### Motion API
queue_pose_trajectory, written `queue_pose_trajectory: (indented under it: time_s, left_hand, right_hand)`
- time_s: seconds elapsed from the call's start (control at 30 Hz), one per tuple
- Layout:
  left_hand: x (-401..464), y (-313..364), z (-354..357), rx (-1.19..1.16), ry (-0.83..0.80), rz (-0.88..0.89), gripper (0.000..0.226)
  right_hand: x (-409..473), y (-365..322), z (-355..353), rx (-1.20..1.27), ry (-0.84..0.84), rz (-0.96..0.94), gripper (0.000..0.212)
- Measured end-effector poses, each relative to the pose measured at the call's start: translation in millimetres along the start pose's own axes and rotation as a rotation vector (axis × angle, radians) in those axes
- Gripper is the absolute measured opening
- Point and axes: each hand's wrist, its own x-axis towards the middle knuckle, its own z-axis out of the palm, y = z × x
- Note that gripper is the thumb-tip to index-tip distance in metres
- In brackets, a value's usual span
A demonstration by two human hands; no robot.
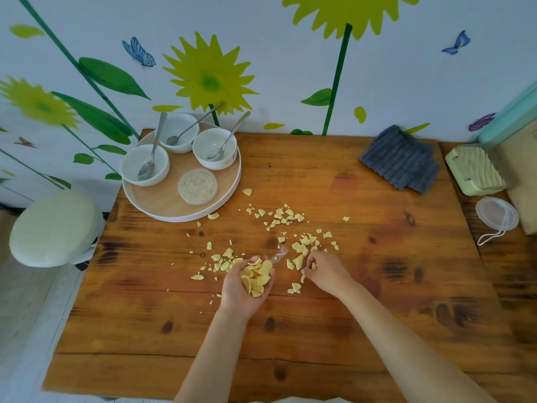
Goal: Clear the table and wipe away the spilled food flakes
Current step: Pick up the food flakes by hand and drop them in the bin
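Observation:
Pale yellow food flakes [283, 218] lie scattered over the middle of the wooden table [377, 301]. My left hand [247, 286] is cupped palm up and holds a pile of gathered flakes. Beside it, my right hand [325, 271] pinches a flake off the table with its fingertips. A small clear plastic wrapper [279, 254] lies between the two hands. At the back right lies a folded grey cloth [402, 159].
A round tray [162, 199] at the back left carries three white bowls with spoons [145, 164] and a small tub of crumbs [197, 186]. To the right are a green soap rack [475, 170] and a clear lid [497, 213]. A pale stool [53, 228] stands left of the table.

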Motion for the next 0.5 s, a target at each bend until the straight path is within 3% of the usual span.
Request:
queue_pose_trajectory:
  time_s: [0.13, 0.27, 0.37, 0.43, 0.5]
  left_hand:
    - [0, 1, 0, -0.008, 0.003, -0.003, 0.025]
    - [-2, 2, 2, -0.015, 0.015, 0.007, 0.027]
    - [-4, 3, 2, -0.016, 0.015, 0.015, 0.027]
    - [-4, 3, 2, -0.017, 0.021, 0.017, 0.027]
    - [-4, 4, 1, -0.015, 0.021, 0.019, 0.025]
  right_hand:
    - [-2, 4, -10, 0.369, -0.060, 0.016, 0.018]
    - [-4, 6, -22, 1.119, -0.159, 0.085, 0.017]
    - [-5, 1, -25, 1.502, -0.254, 0.127, 0.022]
    - [-2, -1, -24, 1.534, -0.265, 0.150, 0.024]
    - [2, -4, -21, 1.315, -0.195, 0.177, 0.023]
